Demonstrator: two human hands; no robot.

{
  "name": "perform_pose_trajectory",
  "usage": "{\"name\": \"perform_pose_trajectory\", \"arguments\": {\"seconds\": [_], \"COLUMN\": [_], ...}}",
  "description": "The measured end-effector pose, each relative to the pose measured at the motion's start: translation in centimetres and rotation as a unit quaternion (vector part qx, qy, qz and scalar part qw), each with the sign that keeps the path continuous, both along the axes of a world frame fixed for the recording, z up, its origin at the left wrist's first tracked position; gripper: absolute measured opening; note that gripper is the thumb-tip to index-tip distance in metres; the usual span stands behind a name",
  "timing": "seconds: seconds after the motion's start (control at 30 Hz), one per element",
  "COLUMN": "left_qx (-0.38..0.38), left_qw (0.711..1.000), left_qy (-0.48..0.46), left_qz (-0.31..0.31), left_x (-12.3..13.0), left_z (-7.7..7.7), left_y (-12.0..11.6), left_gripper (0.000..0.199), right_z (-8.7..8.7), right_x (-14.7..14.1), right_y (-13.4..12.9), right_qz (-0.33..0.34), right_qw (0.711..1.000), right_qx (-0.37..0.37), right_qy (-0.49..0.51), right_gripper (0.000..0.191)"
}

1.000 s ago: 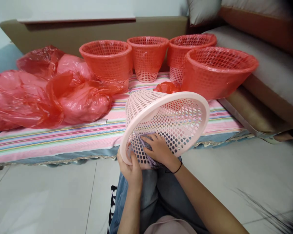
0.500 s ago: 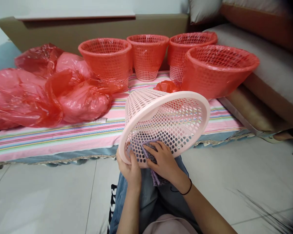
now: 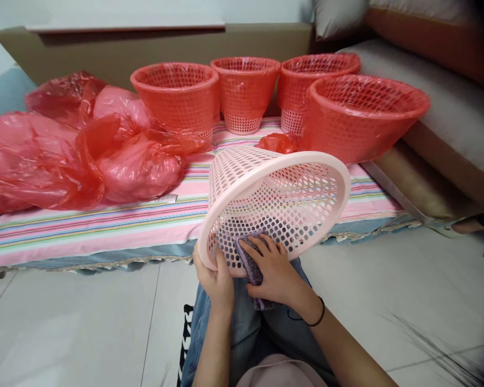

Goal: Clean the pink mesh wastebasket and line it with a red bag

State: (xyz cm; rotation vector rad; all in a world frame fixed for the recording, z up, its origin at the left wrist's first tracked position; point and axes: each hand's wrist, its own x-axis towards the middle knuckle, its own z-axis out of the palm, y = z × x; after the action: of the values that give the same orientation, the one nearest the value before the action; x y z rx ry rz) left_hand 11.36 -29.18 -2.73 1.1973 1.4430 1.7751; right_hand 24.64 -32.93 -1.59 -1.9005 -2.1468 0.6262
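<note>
Left hand (image 3: 214,280) pinches pink perforated basket (image 3: 246,185) by its rim; right hand (image 3: 275,271), fingers spread, holds purple-gray cloth (image 3: 250,267) against it

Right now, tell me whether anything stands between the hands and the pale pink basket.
A purple-grey cloth lies between the right hand and the pale pink basket, against its inner side. Nothing visible separates the left hand from the basket.

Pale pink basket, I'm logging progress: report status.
Left hand gripping pale pink basket, tipped sideways. Right hand holding purple-gray cloth at basket's lower edge. Red-wrapped baskets behind.
</note>
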Motion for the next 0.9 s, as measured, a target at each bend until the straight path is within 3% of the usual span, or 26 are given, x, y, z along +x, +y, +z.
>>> {"name": "perform_pose_trajectory", "arguments": {"seconds": [0.37,0.5,0.6,0.73,0.9], "left_qx": [0.008,0.011,0.022,0.029,0.052], "left_qw": [1.000,0.999,0.996,0.991,0.986], "left_qy": [-0.003,0.028,0.062,0.109,0.136], "left_qz": [-0.021,-0.036,-0.053,-0.077,-0.086], "left_x": [-0.4,-1.1,-2.2,-3.7,-3.8], "left_z": [-0.2,0.4,1.8,4.5,6.4], "left_y": [0.3,0.8,1.0,0.6,0.0], "left_gripper": [0.031,0.033,0.037,0.038,0.047], "right_z": [1.4,2.9,3.6,3.9,3.7], "right_x": [0.4,2.2,3.8,5.1,5.3], "right_y": [-3.2,-4.0,-3.7,-0.8,7.9], "right_qz": [0.014,0.077,0.103,0.049,0.033], "right_qw": [0.999,0.986,0.964,0.957,0.954], "right_qx": [-0.005,-0.040,-0.005,0.130,0.223], "right_qy": [0.035,0.141,0.243,0.257,0.199], "right_gripper": [0.085,0.086,0.083,0.072,0.067]}}
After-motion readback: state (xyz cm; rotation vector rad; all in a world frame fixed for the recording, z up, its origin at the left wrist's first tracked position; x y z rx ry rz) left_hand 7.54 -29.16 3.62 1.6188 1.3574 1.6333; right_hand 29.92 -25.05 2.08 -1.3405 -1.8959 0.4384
